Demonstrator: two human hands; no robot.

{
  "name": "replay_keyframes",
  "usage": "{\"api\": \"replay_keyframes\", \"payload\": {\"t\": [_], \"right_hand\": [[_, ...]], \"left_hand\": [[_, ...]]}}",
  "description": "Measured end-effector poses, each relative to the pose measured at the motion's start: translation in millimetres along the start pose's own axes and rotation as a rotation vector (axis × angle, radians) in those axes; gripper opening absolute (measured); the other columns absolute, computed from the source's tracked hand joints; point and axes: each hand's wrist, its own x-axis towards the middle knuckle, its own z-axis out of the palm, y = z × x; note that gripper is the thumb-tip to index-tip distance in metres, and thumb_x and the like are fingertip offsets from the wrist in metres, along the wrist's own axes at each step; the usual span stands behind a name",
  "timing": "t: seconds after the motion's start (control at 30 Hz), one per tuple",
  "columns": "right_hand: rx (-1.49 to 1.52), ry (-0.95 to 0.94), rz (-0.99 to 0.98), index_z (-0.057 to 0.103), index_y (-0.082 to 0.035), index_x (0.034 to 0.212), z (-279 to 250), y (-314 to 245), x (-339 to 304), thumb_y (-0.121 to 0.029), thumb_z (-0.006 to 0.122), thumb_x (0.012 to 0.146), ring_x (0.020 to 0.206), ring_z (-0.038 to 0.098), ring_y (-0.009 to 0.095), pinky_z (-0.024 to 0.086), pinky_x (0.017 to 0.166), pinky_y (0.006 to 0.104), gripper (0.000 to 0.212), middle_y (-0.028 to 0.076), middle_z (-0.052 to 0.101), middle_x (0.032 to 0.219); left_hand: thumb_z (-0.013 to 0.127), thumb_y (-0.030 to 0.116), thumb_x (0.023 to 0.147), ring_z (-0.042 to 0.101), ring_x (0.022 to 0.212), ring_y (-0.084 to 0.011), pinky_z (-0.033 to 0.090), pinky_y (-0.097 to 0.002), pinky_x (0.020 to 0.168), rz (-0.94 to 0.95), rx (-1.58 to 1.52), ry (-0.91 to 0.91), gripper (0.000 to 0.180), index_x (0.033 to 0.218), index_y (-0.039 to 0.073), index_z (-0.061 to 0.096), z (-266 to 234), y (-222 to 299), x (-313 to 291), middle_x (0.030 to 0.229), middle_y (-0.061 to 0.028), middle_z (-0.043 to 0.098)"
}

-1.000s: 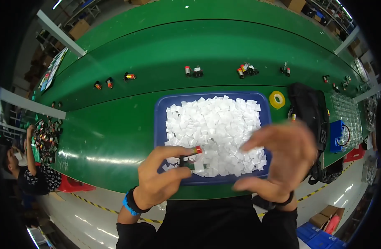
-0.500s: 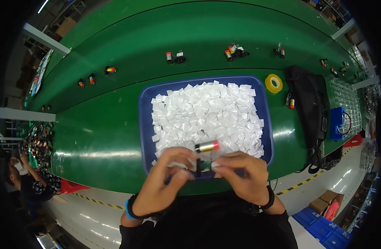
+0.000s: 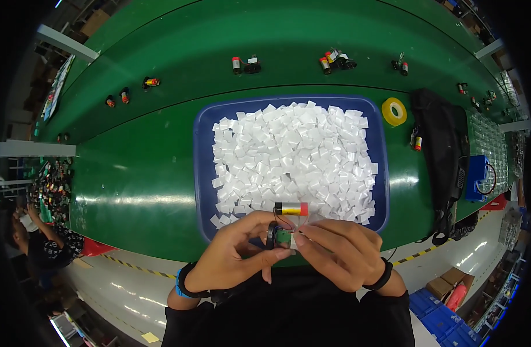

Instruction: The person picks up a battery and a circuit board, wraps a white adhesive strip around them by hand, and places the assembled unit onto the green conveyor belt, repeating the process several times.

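Observation:
In front of my body, my left hand [image 3: 234,251] is closed round a small green circuit board [image 3: 283,236] with a black part at its left side. Thin wires run from it up to a cylindrical battery [image 3: 291,209], yellow and black with a red end, which lies just above my fingers. My right hand [image 3: 346,251] pinches a small white piece [image 3: 295,239] against the board's right edge. Beyond both hands stands a blue tray [image 3: 203,168] heaped with white square pieces [image 3: 294,156]; the hands are over its near rim.
A roll of yellow tape [image 3: 394,111] and a black bag [image 3: 442,156] lie right of the tray. Several battery assemblies [image 3: 246,65] are spread along the green strip at the back. A blue box [image 3: 477,178] stands far right. Another person [image 3: 43,231] works at far left.
My hands have come closer together round the board, and it now shows sharply. My right fingers have moved in with the white piece. The whole view has shifted slightly.

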Motion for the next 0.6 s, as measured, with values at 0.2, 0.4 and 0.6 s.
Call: {"api": "replay_keyframes", "payload": {"t": [0.2, 0.4, 0.6], "right_hand": [[0.027, -0.074, 0.141, 0.072, -0.003, 0.094, -2.2, -2.9, 1.1, -0.004, 0.075, 0.072, 0.081, 0.069, 0.025, 0.058, 0.062, 0.0288, 0.023, 0.011, 0.07, 0.097], [0.036, -0.149, 0.222, 0.069, -0.001, 0.095, 2.2, -0.3, -0.1, 0.0, 0.075, 0.073, 0.085, 0.067, 0.027, 0.058, 0.066, 0.0301, 0.023, 0.013, 0.068, 0.103], [0.488, -0.011, 0.745, 0.067, 0.0, 0.102, -4.8, 7.7, 7.1, 0.0, 0.077, 0.076, 0.086, 0.065, 0.027, 0.054, 0.065, 0.0311, 0.028, 0.011, 0.064, 0.108]], "left_hand": [[0.066, -0.005, 0.09, 0.068, 0.08, -0.0172, 0.059, -0.0281, 0.063, 0.256, 0.369, 0.061, 0.033, 0.12, -0.004, 0.053, -2.6, -11.4, 7.8, 0.115, -0.0134, 0.062], [0.069, 0.006, 0.092, 0.066, 0.074, -0.0143, 0.056, -0.0269, 0.064, 0.106, 0.246, 0.045, 0.033, 0.122, -0.001, 0.055, -2.8, -9.5, 8.5, 0.092, -0.0087, 0.064], [0.063, 0.001, 0.093, 0.064, 0.064, -0.0176, 0.051, -0.0272, 0.059, 0.064, 0.619, 0.176, 0.012, 0.103, -0.003, 0.058, 2.4, 0.8, 11.9, 0.082, -0.0108, 0.064]]}}
